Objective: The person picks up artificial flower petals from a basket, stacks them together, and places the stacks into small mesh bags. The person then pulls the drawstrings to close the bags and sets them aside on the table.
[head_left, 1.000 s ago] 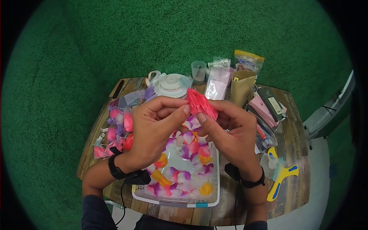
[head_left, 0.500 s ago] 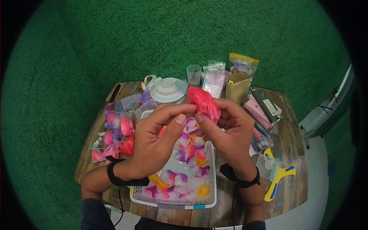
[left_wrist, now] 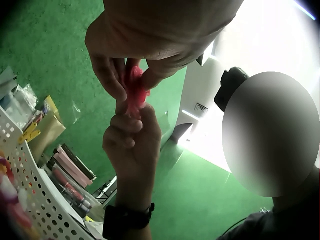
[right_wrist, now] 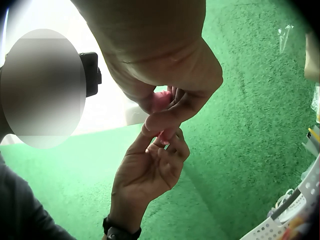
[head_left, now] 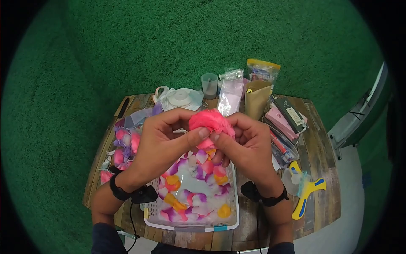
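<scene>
1 frosted cup (head_left: pixel 209 89), 1 brown pouch (head_left: pixel 257 102), yellow-and-blue tool (head_left: pixel 312 189) on wood-patterned table (head_left: pixel 322 148), green turf (head_left: pixel 169 42)

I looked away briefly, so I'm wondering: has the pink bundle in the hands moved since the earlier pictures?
Yes: in the head view, the pink bundle now appears slightly lower, farther from the cup than before.

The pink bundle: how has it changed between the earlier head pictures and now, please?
The pink bundle has moved leftward and lower in the head view, and now shows a rounder, ruffled face. The left hand and right hand are still on it; the basket stays beneath.
</scene>
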Motion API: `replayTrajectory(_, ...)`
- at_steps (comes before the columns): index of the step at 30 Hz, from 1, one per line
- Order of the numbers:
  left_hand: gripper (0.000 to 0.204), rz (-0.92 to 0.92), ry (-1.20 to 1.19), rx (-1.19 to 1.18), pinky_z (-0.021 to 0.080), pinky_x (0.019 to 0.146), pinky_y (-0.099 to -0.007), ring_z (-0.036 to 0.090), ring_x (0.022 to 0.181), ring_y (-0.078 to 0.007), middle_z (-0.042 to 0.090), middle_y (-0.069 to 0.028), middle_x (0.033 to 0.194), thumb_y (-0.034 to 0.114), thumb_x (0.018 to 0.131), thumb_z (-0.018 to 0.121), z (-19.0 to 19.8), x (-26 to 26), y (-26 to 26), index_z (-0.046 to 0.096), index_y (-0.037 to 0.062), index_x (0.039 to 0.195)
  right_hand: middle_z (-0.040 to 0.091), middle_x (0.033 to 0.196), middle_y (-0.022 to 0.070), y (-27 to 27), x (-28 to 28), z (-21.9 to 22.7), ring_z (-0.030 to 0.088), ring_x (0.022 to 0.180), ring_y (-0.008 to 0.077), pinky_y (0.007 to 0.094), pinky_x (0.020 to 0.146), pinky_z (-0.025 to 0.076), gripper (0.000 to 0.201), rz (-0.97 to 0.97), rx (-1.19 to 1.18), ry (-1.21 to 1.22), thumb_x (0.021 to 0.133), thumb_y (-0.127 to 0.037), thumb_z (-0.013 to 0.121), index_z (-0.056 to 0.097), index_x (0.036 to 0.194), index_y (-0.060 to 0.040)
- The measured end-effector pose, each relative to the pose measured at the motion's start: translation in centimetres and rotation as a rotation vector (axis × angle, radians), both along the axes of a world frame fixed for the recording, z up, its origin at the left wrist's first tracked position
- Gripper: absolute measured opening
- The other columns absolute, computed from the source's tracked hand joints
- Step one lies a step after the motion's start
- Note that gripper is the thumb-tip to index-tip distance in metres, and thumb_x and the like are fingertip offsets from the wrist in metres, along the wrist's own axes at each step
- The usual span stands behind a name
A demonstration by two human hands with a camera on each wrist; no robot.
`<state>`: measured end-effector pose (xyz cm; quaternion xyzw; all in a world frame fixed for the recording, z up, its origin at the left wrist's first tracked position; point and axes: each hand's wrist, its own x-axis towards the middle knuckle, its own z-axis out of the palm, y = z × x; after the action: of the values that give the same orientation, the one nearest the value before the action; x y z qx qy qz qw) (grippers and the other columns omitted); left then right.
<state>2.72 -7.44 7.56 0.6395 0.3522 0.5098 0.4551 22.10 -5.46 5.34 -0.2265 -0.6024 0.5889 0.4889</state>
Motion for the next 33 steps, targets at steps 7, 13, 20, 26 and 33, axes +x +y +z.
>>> replayTrajectory(7,0.032,-0.078,0.129,-0.061,0.052,0.066,-0.0219,0.061,0.08,-0.0068,0.068,-0.005,0.098,0.013,0.092,0.068,-0.3,-0.9,0.3,0.063,-0.0023,0.12,0.07,0.086,0.007,0.5,0.3,0.0,0.066,0.065,0.0073,0.0185,0.051,0.048,0.018,0.078,-0.05,-0.115,0.092,-0.007,0.063,0.061,0.106,0.0032)
replayTrajectory(13,0.027,0.001,0.069,-0.082,0.052,0.061,-0.0217,0.063,0.076,-0.0069,0.07,-0.0051,0.093,0.014,0.093,0.067,-0.5,-2.0,0.4,0.066,-0.0019,0.115,0.071,0.091,0.0112,0.5,0.5,0.8,0.071,0.074,0.0141,0.0194,0.052,0.051,0.023,0.167,-0.088,-0.116,0.092,-0.007,0.065,0.058,0.111,0.0031)
replayTrajectory(20,0.028,0.025,0.024,-0.093,0.052,0.058,-0.0211,0.064,0.074,-0.0075,0.07,-0.0071,0.092,0.014,0.093,0.067,-1.0,-2.3,0.5,0.065,-0.0039,0.115,0.07,0.089,0.0091,1.1,0.3,-0.2,0.07,0.076,0.0117,0.0209,0.055,0.054,0.023,0.073,-0.103,-0.085,0.092,-0.01,0.067,0.061,0.109,0.0042)
replayTrajectory(26,0.031,0.012,0.026,-0.125,0.053,0.058,-0.021,0.065,0.075,-0.0084,0.07,-0.0078,0.095,0.014,0.093,0.067,-1.3,-2.1,0.7,0.062,-0.0039,0.117,0.071,0.089,0.0088,1.1,0.2,-0.2,0.07,0.076,0.0111,0.0204,0.056,0.053,0.018,0.064,-0.098,-0.1,0.092,-0.008,0.065,0.063,0.105,0.0043)
replayTrajectory(33,0.026,-0.016,-0.052,-0.101,0.056,0.059,-0.0237,0.067,0.079,-0.0112,0.069,-0.0083,0.098,0.015,0.094,0.064,-1.7,-1.7,1.2,0.063,-0.0014,0.114,0.071,0.091,0.0105,1.5,0.4,-0.5,0.071,0.076,0.0138,0.0213,0.058,0.055,0.02,0.068,-0.028,-0.057,0.091,-0.005,0.066,0.06,0.108,0.004)
